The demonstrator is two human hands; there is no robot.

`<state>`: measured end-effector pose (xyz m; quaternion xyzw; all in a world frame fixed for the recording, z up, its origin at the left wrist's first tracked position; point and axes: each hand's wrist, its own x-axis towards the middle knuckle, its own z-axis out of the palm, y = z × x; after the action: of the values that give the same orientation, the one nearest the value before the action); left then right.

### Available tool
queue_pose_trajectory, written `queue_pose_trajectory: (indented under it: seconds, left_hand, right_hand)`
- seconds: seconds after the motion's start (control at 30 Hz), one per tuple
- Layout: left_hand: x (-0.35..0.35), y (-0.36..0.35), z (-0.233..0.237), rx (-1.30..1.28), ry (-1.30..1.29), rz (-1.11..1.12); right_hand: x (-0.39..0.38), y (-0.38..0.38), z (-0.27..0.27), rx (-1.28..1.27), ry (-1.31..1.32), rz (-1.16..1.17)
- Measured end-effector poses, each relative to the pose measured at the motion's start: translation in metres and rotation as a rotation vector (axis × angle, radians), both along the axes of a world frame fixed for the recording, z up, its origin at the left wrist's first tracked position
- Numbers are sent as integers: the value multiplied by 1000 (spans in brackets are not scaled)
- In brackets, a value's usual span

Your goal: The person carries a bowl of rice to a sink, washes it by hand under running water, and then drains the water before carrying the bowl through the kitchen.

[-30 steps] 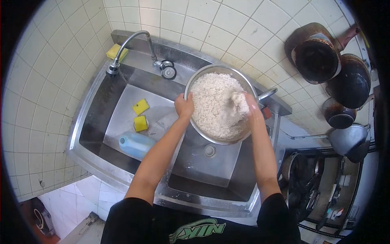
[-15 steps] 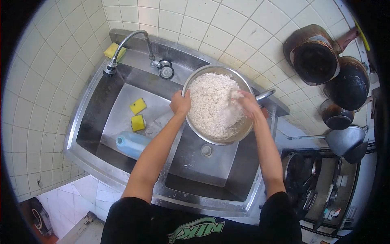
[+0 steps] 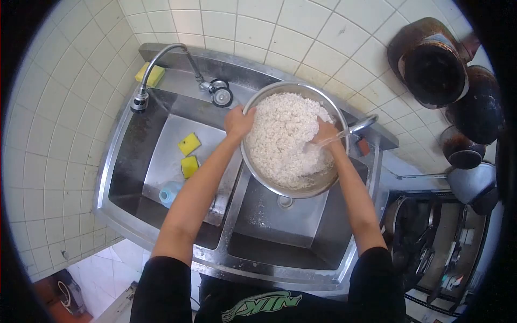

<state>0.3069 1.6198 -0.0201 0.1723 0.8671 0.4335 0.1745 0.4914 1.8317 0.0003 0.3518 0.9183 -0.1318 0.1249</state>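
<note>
A large round metal bowl (image 3: 269,185) full of white grains (image 3: 283,134) is over the right basin of the steel sink. My left hand (image 3: 239,121) grips the bowl's left rim, its fingers closed round the edge. At the bowl's right side, my right hand (image 3: 325,132) dips into the grains; its fingertips are buried, so what they hold is hidden. Water from the right faucet (image 3: 363,124) runs onto that hand and wrist.
In the left basin lie two yellow sponges (image 3: 189,144) and a light blue bottle (image 3: 168,194), partly behind my left forearm. A curved faucet (image 3: 140,99) stands at the back left. Blackened pans (image 3: 435,75) hang on the right wall.
My right hand has moved lower into the grains, and its fingers have sunk from sight. Water now shows clearly over the wrist. My left hand keeps its grip. The whole view has shifted slightly.
</note>
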Motion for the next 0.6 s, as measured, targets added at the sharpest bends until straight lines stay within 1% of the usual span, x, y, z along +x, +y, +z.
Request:
queue_pose_trajectory:
  seconds: [0.03,0.07,0.1,0.13,0.2,0.27,0.33,0.4,0.47,0.53,0.6]
  left_hand:
    - [-5,3,-2,23,-8,-32]
    - [-8,4,-4,20,-3,-32]
    - [-11,5,-4,23,8,-44]
    - [-13,6,-1,27,21,-57]
    - [-17,8,5,-7,7,-43]
    - [-13,4,1,-42,-6,-46]
    - [-6,-2,-11,191,-52,52]
    - [45,-26,-4,330,37,213]
    - [111,-44,-33,459,-119,366]
    - [149,-34,-28,558,-288,636]
    - [147,-25,-26,600,-314,655]
  right_hand:
    - [3,8,-18,-3,3,-4]
    - [6,19,-42,-27,162,-44]
    - [4,24,-54,-54,323,-82]
    - [0,22,-52,-59,332,-79]
    - [2,13,-47,-30,231,-261]
    - [2,9,-43,-32,188,-296]
    - [-2,9,-38,-17,154,-317]
    - [-4,10,-42,45,85,-330]
    - [-5,20,-50,9,100,-312]
    - [2,26,-74,-36,101,-288]
    - [4,54,-106,55,-79,-223]
